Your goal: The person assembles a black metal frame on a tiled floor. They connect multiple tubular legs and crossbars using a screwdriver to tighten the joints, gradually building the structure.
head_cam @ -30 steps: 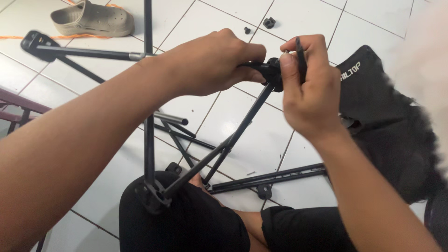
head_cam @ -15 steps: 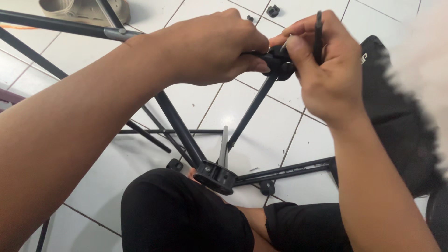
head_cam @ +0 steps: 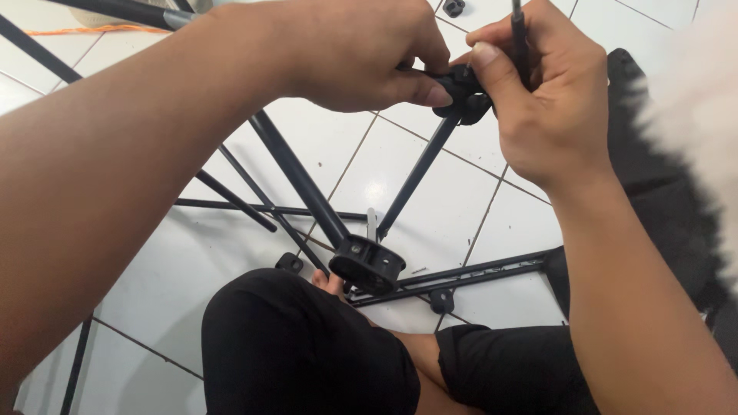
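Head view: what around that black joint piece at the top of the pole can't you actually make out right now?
- Black joint piece: mostly covered by the left hand and right hand; its shape and fastening are hidden.
- Thin black tool in the right hand: tip hidden behind the fingers, top cut off by the frame edge.
- Small black part on the floor: cut by the top edge, too small to identify.
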